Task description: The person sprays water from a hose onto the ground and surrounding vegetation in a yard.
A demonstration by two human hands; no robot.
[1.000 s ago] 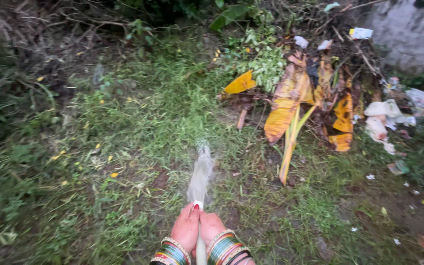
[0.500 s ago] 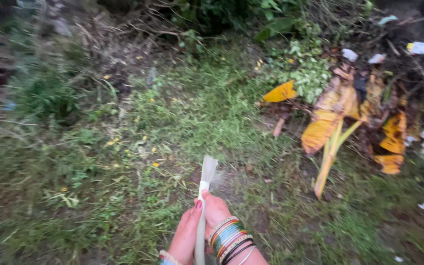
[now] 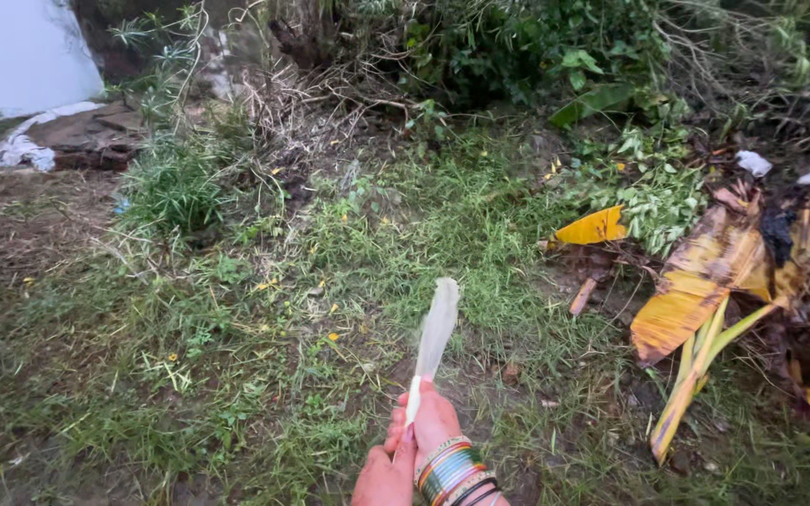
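Pale broom (image 3: 435, 330) clenched by left hand (image 3: 385, 477) and right hand (image 3: 435, 424) together, raised over grass (image 3: 236, 356); recommended: firm grip, low even strokes toward yellow leaves (image 3: 696, 290).

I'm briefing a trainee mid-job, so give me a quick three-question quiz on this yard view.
1. True or false: both hands grip the pale tool's handle.
2. What lies on the ground at the far right? A) red bricks B) yellowed banana leaves C) a blue bucket
3. Fill in: the wrist with the bangles belongs to the ___ hand.

Key:
1. True: the left hand and right hand close on the pale tool, held out over the grass.
2. B, the yellowed banana leaves.
3. Right; the bangles are striped.
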